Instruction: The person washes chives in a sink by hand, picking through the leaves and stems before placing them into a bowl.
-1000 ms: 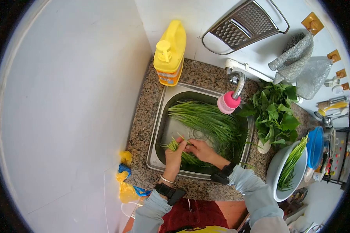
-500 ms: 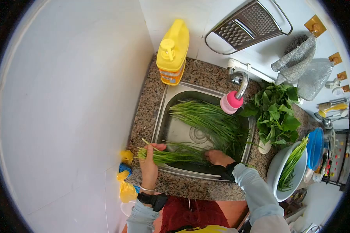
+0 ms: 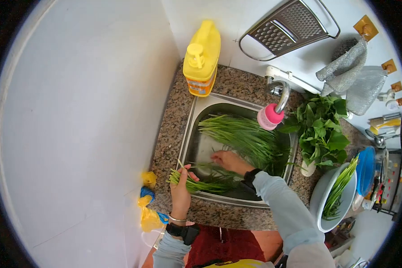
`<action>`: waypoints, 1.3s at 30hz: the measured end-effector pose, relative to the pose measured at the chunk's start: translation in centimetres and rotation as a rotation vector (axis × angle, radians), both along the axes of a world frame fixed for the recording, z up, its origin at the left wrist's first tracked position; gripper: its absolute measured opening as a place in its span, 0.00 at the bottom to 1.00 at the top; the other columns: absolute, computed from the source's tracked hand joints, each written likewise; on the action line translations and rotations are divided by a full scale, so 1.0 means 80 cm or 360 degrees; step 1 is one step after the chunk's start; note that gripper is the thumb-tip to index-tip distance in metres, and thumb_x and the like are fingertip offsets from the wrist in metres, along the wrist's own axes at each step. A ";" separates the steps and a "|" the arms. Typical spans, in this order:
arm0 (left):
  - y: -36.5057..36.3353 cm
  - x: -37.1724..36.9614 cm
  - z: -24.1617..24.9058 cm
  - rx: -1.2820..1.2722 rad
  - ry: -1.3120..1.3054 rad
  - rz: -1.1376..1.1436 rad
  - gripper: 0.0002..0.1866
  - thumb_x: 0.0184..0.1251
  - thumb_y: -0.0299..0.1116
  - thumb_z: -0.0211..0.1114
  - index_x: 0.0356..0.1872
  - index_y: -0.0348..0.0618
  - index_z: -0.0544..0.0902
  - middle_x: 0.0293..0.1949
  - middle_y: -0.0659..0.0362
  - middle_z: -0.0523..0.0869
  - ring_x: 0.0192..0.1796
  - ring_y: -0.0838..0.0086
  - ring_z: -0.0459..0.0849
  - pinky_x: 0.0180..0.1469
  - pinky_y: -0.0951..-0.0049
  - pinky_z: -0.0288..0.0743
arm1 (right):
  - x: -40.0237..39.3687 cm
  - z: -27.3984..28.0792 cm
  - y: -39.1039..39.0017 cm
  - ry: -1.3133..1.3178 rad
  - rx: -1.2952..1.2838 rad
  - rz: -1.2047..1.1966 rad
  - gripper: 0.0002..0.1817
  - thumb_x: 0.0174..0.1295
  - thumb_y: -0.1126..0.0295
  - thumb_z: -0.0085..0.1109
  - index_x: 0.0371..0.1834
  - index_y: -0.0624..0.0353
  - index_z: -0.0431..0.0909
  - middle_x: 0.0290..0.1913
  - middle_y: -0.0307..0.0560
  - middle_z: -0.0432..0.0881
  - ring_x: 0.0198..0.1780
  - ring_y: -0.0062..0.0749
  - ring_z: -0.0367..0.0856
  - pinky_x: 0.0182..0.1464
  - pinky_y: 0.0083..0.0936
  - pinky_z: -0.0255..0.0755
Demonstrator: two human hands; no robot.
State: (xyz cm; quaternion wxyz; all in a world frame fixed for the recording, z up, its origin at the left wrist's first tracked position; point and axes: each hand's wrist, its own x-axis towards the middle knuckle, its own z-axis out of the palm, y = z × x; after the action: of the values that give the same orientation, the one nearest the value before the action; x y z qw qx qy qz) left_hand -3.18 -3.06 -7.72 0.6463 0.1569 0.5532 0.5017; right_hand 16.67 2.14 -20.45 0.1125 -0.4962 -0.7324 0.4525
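Note:
My left hand [image 3: 182, 187] grips a bundle of long green chive stalks [image 3: 210, 182] by its cut ends, held across the front rim of the steel sink [image 3: 188, 129]. My right hand [image 3: 225, 160] reaches into the basin, fingers on loose stalks near the drain. A larger heap of green stalks [image 3: 245, 138] lies in the back and right of the sink under the tap with a pink nozzle [image 3: 270, 117].
A yellow pump bottle [image 3: 202, 60] stands on the granite counter behind the sink. Leafy greens [image 3: 321, 129] sit right of the sink, beside a white bowl [image 3: 320, 198] holding more stalks. A grater [image 3: 285, 29] and cloths hang on the wall. Yellow and blue bags [image 3: 148, 210] hang at the counter's left.
My left hand lifted the bundle out of the basin to the sink's front-left rim. My right hand let go of the bundle's tips and moved back into the basin toward the drain.

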 end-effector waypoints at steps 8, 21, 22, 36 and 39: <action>0.001 -0.004 -0.002 -0.0023 0.0027 0.0029 0.12 0.72 0.34 0.52 0.47 0.37 0.76 0.27 0.61 0.77 0.30 0.77 0.76 0.36 0.77 0.72 | -0.003 -0.021 -0.002 -0.0404 -0.0221 0.0435 0.14 0.58 0.64 0.55 0.46 0.56 0.79 0.40 0.54 0.81 0.44 0.50 0.79 0.44 0.45 0.72; 0.018 0.022 -0.045 -0.0062 0.0158 -0.0088 0.13 0.70 0.36 0.56 0.47 0.36 0.76 0.29 0.63 0.77 0.32 0.77 0.77 0.37 0.77 0.72 | 0.049 0.009 -0.004 0.0336 -0.0381 -0.0375 0.15 0.57 0.63 0.61 0.45 0.58 0.77 0.38 0.49 0.82 0.39 0.37 0.81 0.42 0.32 0.74; 0.021 0.029 -0.046 -0.0082 0.0180 -0.0121 0.13 0.69 0.35 0.58 0.47 0.36 0.76 0.29 0.63 0.77 0.32 0.78 0.76 0.36 0.77 0.72 | 0.048 0.016 -0.003 0.0447 -0.0438 -0.0433 0.15 0.57 0.64 0.61 0.45 0.60 0.77 0.36 0.48 0.82 0.38 0.34 0.81 0.41 0.30 0.74; 0.040 0.058 -0.070 -0.0146 0.0464 -0.0172 0.14 0.65 0.40 0.63 0.37 0.38 0.83 0.22 0.65 0.78 0.21 0.84 0.68 0.23 0.77 0.59 | 0.031 0.048 -0.009 0.0504 -0.0195 -0.0369 0.15 0.62 0.61 0.58 0.46 0.60 0.75 0.37 0.47 0.81 0.39 0.32 0.79 0.43 0.29 0.72; 0.039 0.071 -0.055 -0.0193 0.0426 -0.0311 0.12 0.66 0.37 0.62 0.41 0.38 0.83 0.26 0.65 0.79 0.25 0.81 0.72 0.29 0.77 0.65 | 0.009 0.072 0.005 0.0611 -0.0017 -0.0334 0.16 0.64 0.61 0.54 0.47 0.62 0.74 0.37 0.48 0.82 0.39 0.34 0.79 0.43 0.30 0.72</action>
State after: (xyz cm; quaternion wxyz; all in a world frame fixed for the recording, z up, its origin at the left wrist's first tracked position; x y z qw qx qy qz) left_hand 2.48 0.08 -12.09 0.6208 0.2361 0.6456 0.3769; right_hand 17.42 2.58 -14.70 0.2937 -0.4750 -0.6395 0.5284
